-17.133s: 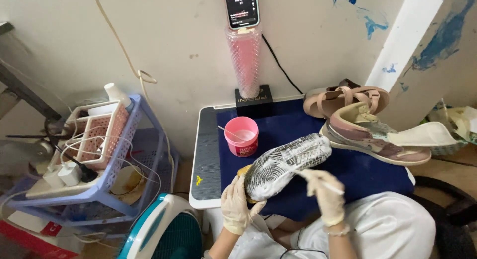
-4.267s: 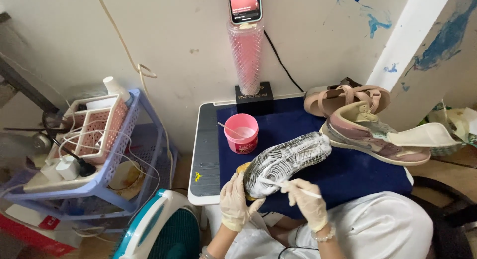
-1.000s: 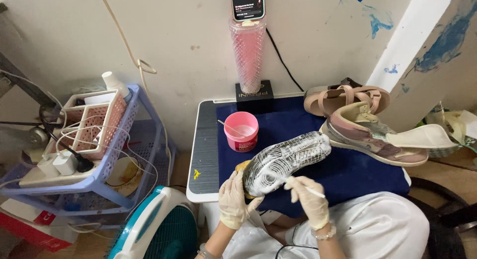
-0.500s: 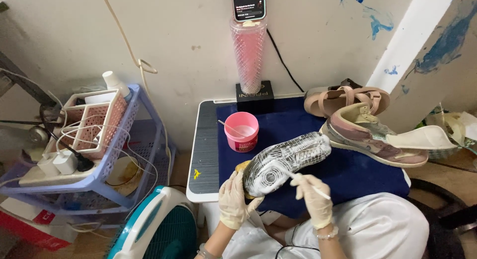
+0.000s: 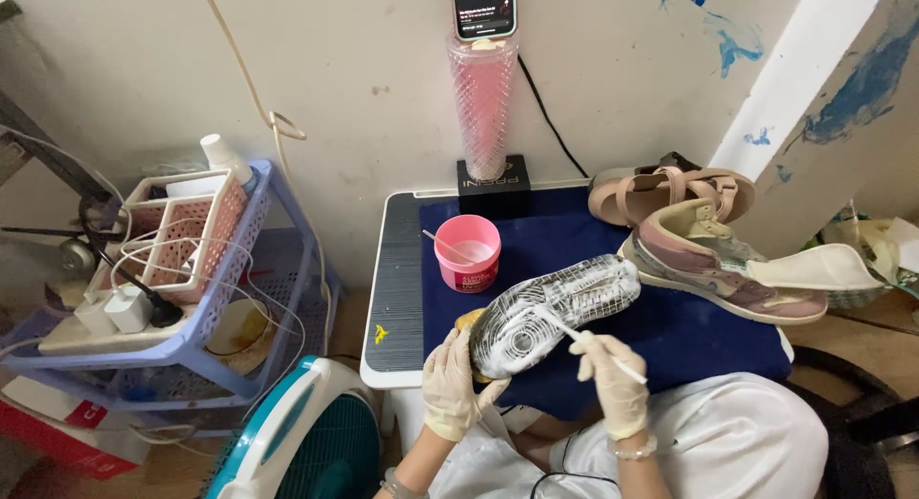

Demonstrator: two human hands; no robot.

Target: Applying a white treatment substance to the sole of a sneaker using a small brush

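1. Our gloved right hand (image 5: 613, 384) is closed around a thin white brush (image 5: 592, 346), whose tip rests on the upturned sole of the sneaker (image 5: 555, 312).
2. Our gloved left hand (image 5: 452, 384) clasps the heel end of the sneaker from below, fingers curled under it and thumb up beside it. The sneaker is thus held sole-up, tilted, above the near edge of the blue mat (image 5: 670, 336).
3. Risk, as we judge it: the sole glistens with a white coating, so a slack left-hand hold could let the sneaker slide and smear the mat or our white clothing just below it.
4. Risk: the open pink tub (image 5: 467, 253), just beyond the sneaker's heel end, has a stick (image 5: 442, 245) leaning over its rim; a swing of the sneaker could tip it.
5. Risk: an overloaded brush could drip past the sole edge onto the upper.
6. Count: two gloved hands, one brush, one held sneaker, one pink tub.
7. Count, beyond the sneaker's toe: one second sneaker (image 5: 728, 264) lying on the mat and one tan sandal (image 5: 670, 188) behind it.
8. Count, behind the tub: one phone (image 5: 483, 9) on a pink stand (image 5: 481, 106).
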